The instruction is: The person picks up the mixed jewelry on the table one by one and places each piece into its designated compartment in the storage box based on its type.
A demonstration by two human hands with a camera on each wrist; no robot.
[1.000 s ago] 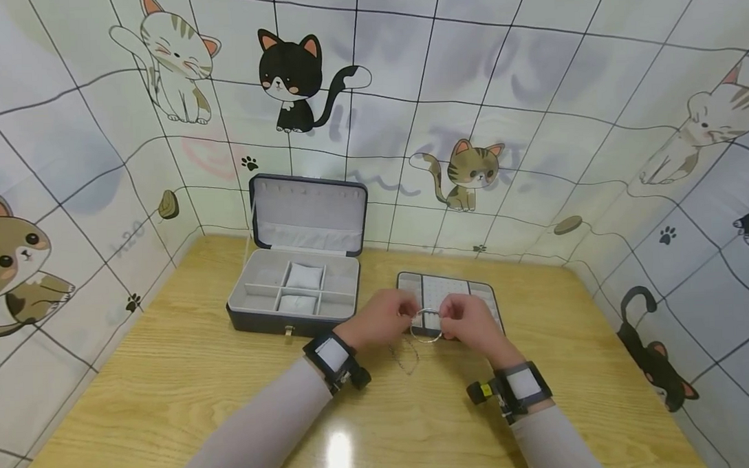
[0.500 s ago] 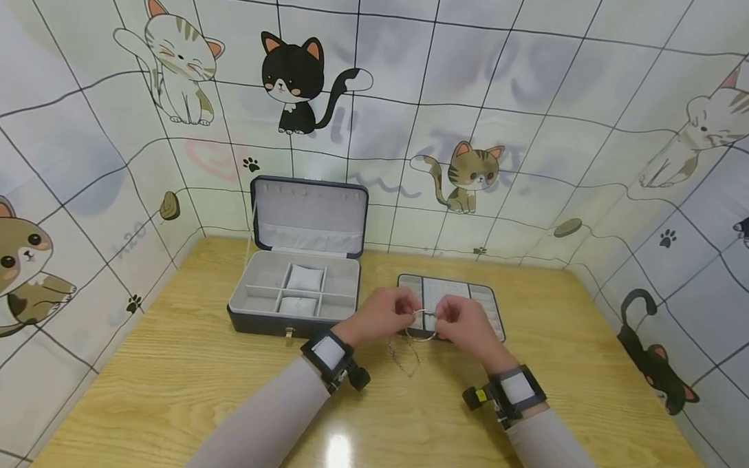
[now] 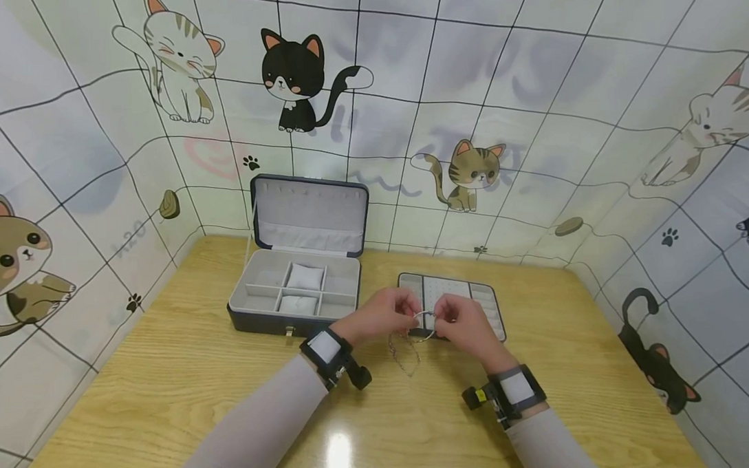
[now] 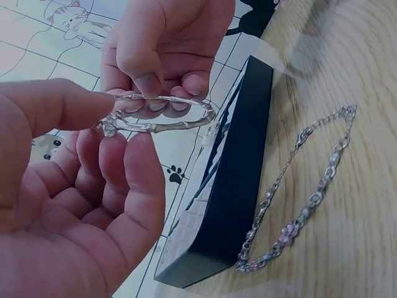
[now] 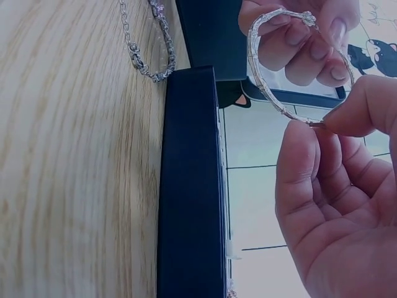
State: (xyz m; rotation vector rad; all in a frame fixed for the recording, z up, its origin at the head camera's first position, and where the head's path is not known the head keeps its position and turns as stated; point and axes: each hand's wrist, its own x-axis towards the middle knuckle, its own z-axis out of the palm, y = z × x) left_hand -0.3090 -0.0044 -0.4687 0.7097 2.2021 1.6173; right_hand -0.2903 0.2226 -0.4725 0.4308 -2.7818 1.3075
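Hardly anything has moved vs. 0.5 s ago: both hands stay together over the tray, same spot, bangle maybe a touch lower. Silver bangle (image 4: 158, 115) hangs in the air betw. the two hands, above the near edge of the tray, not touching the bench. Left hand (image 3: 380, 318) pinches one side of it w/ thumb and fingers (image 4: 133, 164); right hand (image 3: 467, 325) pinches the opposite side, thumb on top, fingers (image 5: 298, 161) curled under. Bangle looks bamboo-jointed, w/ a small knot at the left-hand end.

Chain bracelet (image 4: 298, 198) lies loose on the bench (image 3: 169, 379) just below the hands, beside the dark tray (image 3: 488, 302). Open jewellery box (image 3: 295, 278) sits further left, lid up, near the back wall.
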